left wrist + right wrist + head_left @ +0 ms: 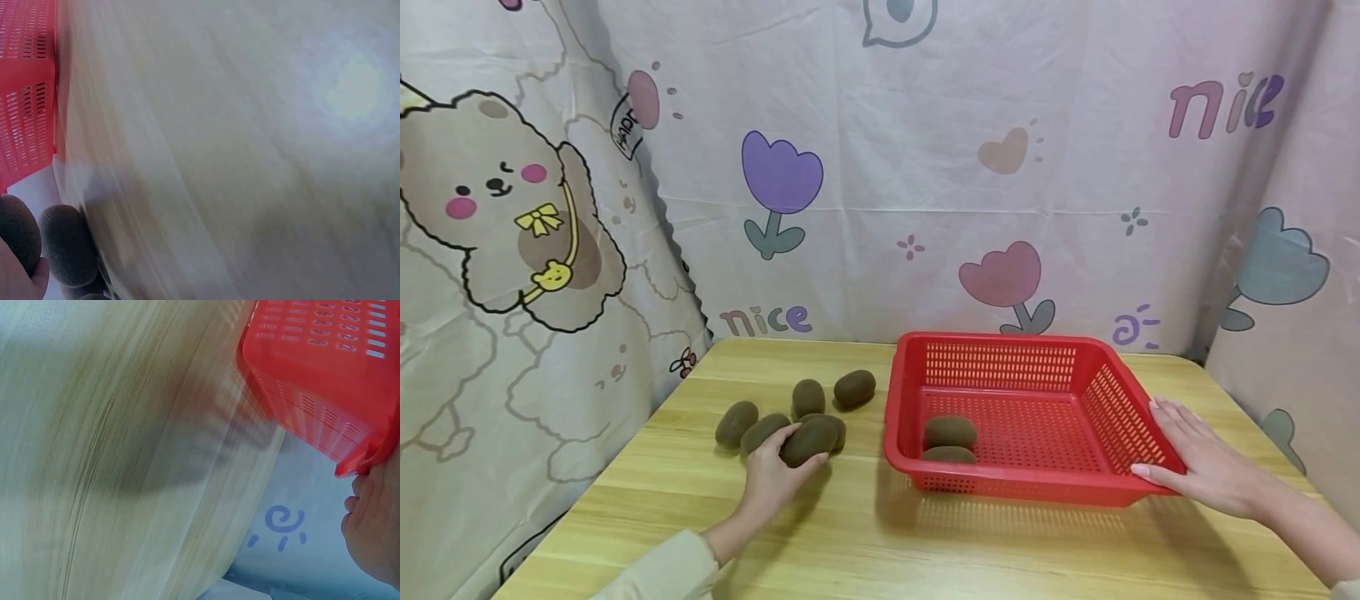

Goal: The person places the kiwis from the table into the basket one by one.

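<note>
In the head view, my left hand (771, 477) holds a brown kiwi (809, 442) between thumb and fingers, over the loose kiwis at the table's left. Close around it lie several others, among them a kiwi (737, 425) on the left and a kiwi (854, 389) farther back. A red plastic basket (1015, 477) stands to the right, with two kiwis (951, 432) near its left wall. My right hand (1213, 467) grips the basket's right front corner, thumb over the rim. The left wrist view catches the held kiwi (17, 231) only at its edge.
The wooden table (820, 550) carries everything. A printed curtain (865, 167) hangs behind it and along both sides. Between the loose kiwis and the basket's left wall runs a narrow strip of tabletop.
</note>
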Tool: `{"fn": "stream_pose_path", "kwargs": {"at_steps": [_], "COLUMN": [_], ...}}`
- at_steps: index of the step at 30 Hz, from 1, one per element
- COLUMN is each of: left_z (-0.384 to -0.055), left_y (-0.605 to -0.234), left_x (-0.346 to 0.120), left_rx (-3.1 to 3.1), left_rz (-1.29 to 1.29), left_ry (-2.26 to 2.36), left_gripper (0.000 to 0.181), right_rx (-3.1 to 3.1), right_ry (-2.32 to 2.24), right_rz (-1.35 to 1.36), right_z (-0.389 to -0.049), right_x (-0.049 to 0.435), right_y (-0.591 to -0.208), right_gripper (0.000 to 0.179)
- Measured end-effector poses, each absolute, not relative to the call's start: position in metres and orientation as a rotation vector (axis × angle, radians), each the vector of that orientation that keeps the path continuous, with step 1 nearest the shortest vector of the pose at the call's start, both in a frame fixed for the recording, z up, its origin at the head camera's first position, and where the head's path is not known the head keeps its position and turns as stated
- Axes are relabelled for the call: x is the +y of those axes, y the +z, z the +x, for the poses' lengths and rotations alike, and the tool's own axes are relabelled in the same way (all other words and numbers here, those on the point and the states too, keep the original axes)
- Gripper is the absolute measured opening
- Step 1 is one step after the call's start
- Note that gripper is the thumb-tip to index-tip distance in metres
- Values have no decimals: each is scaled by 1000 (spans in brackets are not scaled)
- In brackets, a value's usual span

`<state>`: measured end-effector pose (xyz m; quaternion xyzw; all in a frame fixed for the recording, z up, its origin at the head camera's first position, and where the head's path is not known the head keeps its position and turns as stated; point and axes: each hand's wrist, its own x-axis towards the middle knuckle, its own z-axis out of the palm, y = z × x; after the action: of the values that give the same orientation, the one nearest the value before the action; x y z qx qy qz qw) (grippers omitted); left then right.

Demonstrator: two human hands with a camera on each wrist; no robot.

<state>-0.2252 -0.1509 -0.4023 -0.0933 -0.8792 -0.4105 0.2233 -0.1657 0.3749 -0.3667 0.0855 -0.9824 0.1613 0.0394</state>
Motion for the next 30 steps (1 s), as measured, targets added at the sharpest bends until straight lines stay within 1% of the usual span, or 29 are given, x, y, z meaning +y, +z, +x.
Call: {"fn": "stream_pose_path", "kwargs": {"at_steps": [9, 19, 30], "left_z": [-227, -231, -230], "left_y": [-396, -386, -373], "left_x": [-141, -132, -120], "left_rx": [-2414, -2393, -2355], "left_rz": [-287, -249, -286], "left_ry": [-1156, -1217, -1269], "left_gripper": [53, 52, 51], "right_rx": [-2988, -3001, -3001], "right_ry": [492, 489, 510], "right_rz": [302, 282, 275], "right_z": [-167, -167, -166], "right_x": [378, 377, 376], "right_y": [-370, -368, -369], "right_gripper": [95, 98, 98]}}
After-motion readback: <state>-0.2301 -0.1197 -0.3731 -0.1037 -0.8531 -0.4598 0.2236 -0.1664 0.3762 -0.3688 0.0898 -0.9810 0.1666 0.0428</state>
